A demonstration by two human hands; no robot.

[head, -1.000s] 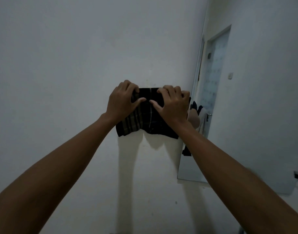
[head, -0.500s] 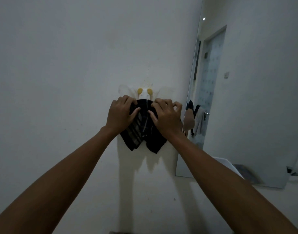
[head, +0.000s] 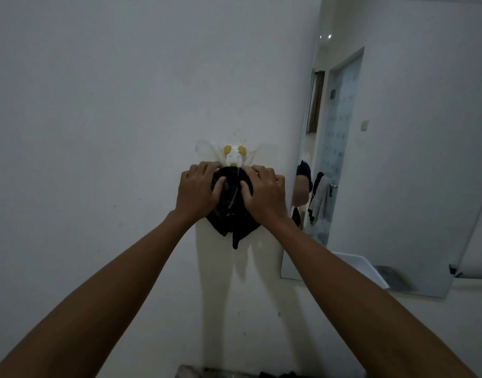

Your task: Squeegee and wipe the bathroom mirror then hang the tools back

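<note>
A dark plaid cloth (head: 233,203) hangs bunched against the white wall, just under a clear adhesive wall hook (head: 234,155) with two yellow dots. My left hand (head: 197,190) grips the cloth's left side and my right hand (head: 265,195) grips its right side, thumbs pressing on the front. The cloth's corners droop below my hands. The frameless mirror (head: 398,148) is mounted on the wall to the right. No squeegee is in view.
The mirror reflects a doorway, hanging clothes and a wall switch. A white basin edge (head: 368,266) shows at the mirror's lower part. A dark object (head: 207,372) lies at the bottom edge of the frame.
Both hands have gathered the cloth from spread flat into a bunch and lowered it, uncovering the hook with yellow dots above. The view has shifted, showing more of the mirror.
</note>
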